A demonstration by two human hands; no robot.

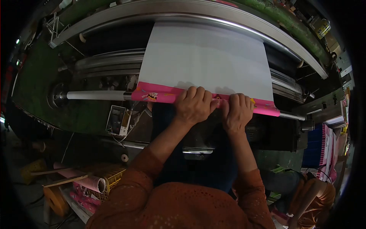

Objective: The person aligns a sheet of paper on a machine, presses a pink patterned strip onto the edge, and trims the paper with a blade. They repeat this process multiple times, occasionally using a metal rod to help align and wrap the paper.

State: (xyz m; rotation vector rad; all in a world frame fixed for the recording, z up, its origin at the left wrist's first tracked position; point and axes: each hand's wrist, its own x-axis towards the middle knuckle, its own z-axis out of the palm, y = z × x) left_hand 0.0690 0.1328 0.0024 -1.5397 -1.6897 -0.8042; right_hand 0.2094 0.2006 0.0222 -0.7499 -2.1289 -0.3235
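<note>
A wide white sheet (206, 57) comes down from under the machine's metal bar and meets a pink printed roll (162, 97) on a metal shaft (97, 95). The roll's pink side carries small cartoon figures. My left hand (193, 106) is closed over the middle of the roll, knuckles up. Just to its right, my right hand (238, 111) grips the same roll, with the two thumbs nearly meeting. My palms hide the part of the roll beneath them.
Long metal rollers (110, 61) run behind the sheet. A small open box with switches (118, 120) sits below the shaft's left part. At lower left are a yellow crate (114, 179) and a pink striped roll (93, 184). Another person's orange sleeve (318, 208) shows at lower right.
</note>
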